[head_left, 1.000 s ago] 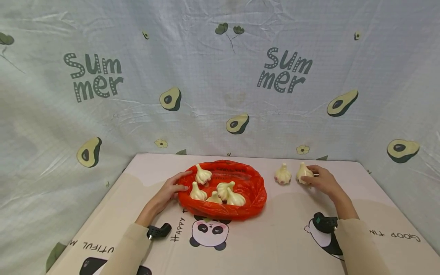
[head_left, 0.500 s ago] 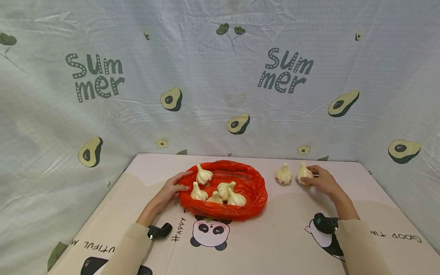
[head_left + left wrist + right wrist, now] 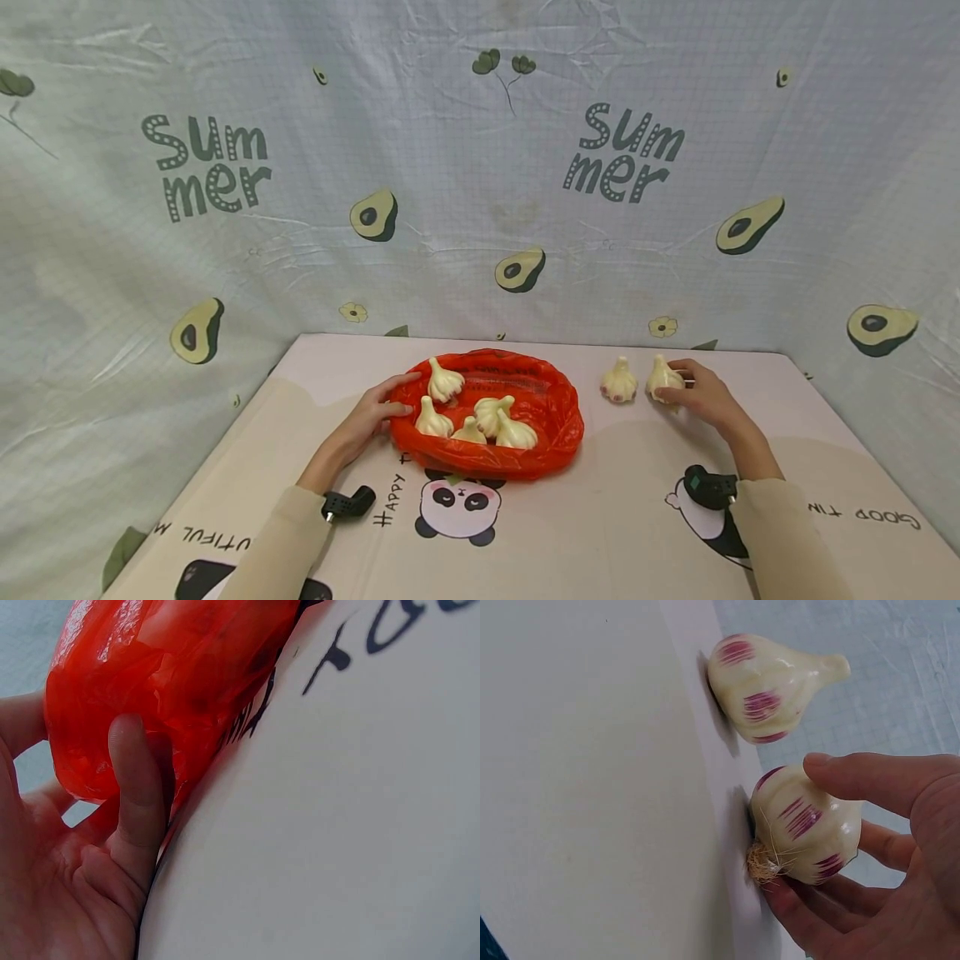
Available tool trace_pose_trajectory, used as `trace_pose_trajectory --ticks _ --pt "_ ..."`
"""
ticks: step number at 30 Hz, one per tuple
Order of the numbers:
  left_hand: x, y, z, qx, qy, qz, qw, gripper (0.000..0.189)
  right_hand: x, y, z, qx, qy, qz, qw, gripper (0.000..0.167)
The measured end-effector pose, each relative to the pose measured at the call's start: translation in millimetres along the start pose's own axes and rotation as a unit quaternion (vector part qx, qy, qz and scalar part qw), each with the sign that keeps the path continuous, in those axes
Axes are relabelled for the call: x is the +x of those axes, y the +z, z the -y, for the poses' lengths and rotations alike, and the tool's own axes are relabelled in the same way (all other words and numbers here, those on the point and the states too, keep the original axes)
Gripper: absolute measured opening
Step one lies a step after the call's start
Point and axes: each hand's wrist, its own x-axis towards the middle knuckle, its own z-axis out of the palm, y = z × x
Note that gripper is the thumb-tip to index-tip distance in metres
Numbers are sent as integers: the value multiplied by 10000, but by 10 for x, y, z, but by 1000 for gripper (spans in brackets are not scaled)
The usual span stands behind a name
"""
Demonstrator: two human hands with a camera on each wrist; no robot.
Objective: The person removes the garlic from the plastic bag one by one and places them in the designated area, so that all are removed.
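Note:
A red plastic bag (image 3: 566,417), its rim rolled open, sits on the table with several garlic bulbs (image 3: 515,431) in it. My left hand (image 3: 367,414) holds the bag's left end; in the left wrist view the thumb (image 3: 135,776) lies against the red plastic and other fingers reach behind it. Over to the right, my right hand (image 3: 703,395) grips a garlic bulb (image 3: 802,825) between thumb and fingers, its dry roots facing the wrist camera, close over the table. Beside it stands another garlic bulb (image 3: 618,382), upright and untouched, with purple streaks in the right wrist view.
The table (image 3: 600,533) has a pale cover printed with pandas and lettering. A light curtain (image 3: 450,150) with avocado prints hangs behind the table's far edge. Black wrist cameras (image 3: 348,504) are worn on both forearms.

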Motion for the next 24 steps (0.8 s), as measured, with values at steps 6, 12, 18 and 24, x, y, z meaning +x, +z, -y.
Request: trace_pose_trajectory --ticks 6,12,18,24 --pt "0 -4 0 -15 -3 11 10000 63 1 -1 3 33 -12 -11 10000 74" --pt "7 -5 4 -10 12 13 10000 63 -2 -9 2 77 41 -30 10000 74" --pt "7 -7 11 -3 -4 -7 10000 63 -21 -47 20 142 74 -102 9998 76" --pt "2 -7 5 -8 -26 -10 10000 63 -38 -114 50 64 15 -267 9996 75"
